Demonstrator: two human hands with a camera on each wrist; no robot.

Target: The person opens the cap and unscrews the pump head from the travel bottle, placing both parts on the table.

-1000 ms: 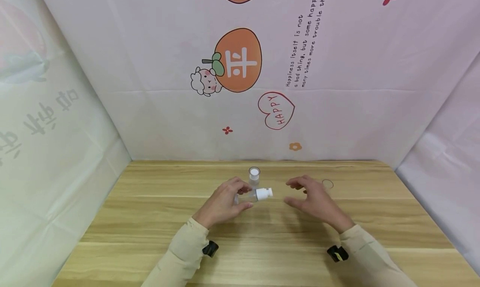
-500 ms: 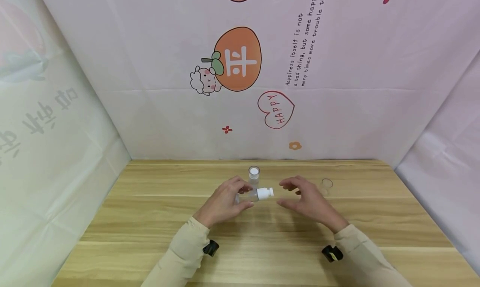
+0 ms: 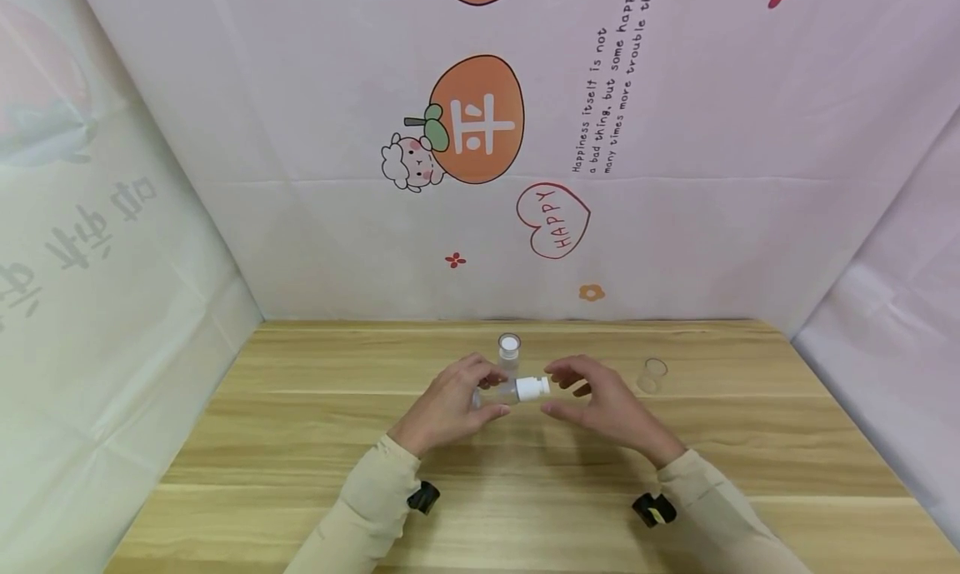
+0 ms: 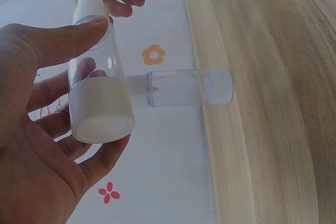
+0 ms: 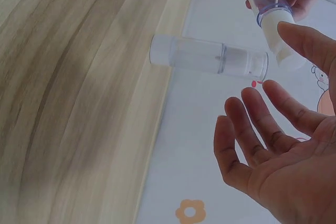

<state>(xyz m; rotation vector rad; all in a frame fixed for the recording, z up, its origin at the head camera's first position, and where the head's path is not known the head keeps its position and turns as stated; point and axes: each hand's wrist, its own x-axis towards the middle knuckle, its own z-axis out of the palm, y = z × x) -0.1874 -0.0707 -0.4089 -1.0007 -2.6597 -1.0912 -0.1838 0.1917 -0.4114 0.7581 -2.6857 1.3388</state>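
My left hand (image 3: 450, 406) grips a clear pump bottle (image 4: 101, 103) with a white base, holding it sideways above the table. Its white pump top (image 3: 531, 388) points right, toward my right hand (image 3: 603, 406). That hand holds nothing; its thumb and fingers are spread around the end of the pump top. In the right wrist view the thumb lies close to the pump top, and I cannot tell if it touches. A second clear bottle (image 5: 197, 56) with a white base stands upright just behind the held one.
A clear cap (image 3: 651, 376) stands on the wooden table (image 3: 300, 457), right of my right hand. Behind the table's far edge hangs a printed white cloth (image 3: 337, 249), with more cloth on both sides.
My right hand has moved left to the pump top, uncovering the clear cap on the table. My left hand and its bottle have shifted very slightly right.
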